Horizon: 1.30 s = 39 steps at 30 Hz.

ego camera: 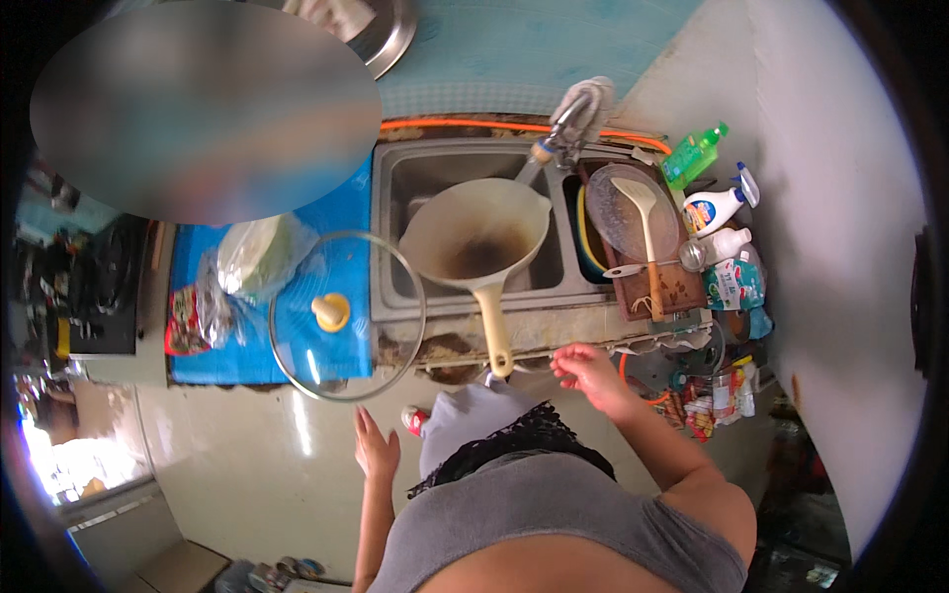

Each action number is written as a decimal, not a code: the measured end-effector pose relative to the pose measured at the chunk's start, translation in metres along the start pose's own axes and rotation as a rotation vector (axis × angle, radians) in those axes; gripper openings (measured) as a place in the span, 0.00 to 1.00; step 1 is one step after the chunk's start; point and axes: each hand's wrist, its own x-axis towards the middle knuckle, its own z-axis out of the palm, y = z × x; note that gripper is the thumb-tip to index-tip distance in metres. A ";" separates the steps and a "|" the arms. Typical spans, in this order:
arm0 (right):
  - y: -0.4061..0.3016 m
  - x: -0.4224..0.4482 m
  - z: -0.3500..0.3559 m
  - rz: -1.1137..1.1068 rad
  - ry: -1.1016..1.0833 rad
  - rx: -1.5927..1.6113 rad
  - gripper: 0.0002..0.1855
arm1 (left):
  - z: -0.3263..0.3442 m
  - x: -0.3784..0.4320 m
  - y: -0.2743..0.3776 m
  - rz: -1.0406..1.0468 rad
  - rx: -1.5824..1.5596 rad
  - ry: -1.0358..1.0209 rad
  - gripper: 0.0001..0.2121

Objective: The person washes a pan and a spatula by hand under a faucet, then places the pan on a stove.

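Observation:
Near the counter's front edge, my right hand [593, 376] holds nothing, its fingers loosely bent. It is to the right of the handle of a cream-coloured frying pan [485, 230], not touching it. The pan has a brown-stained inside and rests over the steel sink [382, 222], its handle pointing towards me. My left hand [377, 448], empty with the thumb apart, hangs below the counter edge. Just beyond it is a clear glass lid [293, 363] with a yellow-and-wood knob, lying on a blue mat [259, 363] and sticking out past the front edge.
A wrapped pale green cabbage-like vegetable [256, 256] and a red packet [184, 322] lie on the mat. Cloth wraps the faucet [574, 122]. Right of the sink, a slotted turner [641, 204] crosses a round lid [604, 189]. Several bottles [715, 211] line the wall. A blurred patch hides the upper left.

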 end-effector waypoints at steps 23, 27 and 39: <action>-0.095 0.228 0.004 0.103 0.205 -0.008 0.17 | 0.026 0.100 0.244 -0.621 -2.389 -1.351 0.02; -0.103 0.197 0.001 0.097 0.188 0.033 0.15 | 0.004 0.091 0.246 -0.581 -2.284 -1.337 0.02; -0.085 0.180 0.000 -0.017 -0.048 0.317 0.15 | -0.016 0.076 0.243 -0.396 -1.716 -1.069 0.04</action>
